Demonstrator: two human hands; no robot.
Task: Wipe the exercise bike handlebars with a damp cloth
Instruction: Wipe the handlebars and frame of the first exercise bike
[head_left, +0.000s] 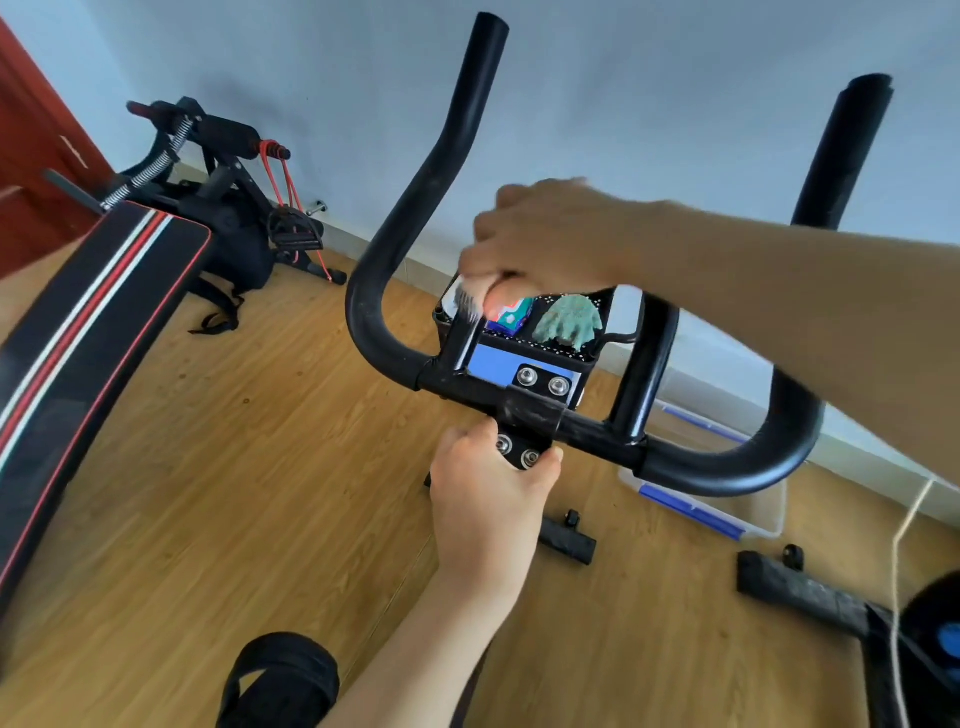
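The black handlebars (395, 249) of the exercise bike fill the middle of the view, with two horns rising toward the wall. My left hand (488, 499) grips the stem clamp (517, 452) just under the crossbar. My right hand (540, 239) reaches in from the right, blurred by motion, with its fingers curled round a small whitish cloth (466, 303) at the top of the left inner upright bar. A crumpled green cloth (569, 322) lies in the black tray (540, 353) behind the bars, beside a colourful packet (511, 319).
A padded sit-up bench (88, 312) with red and white stripes stands at the left, with a black bag and resistance bands behind it. On the wooden floor below the bars are a clear plastic box (727, 514), the bike's base feet (800, 592) and a white cord (898, 571).
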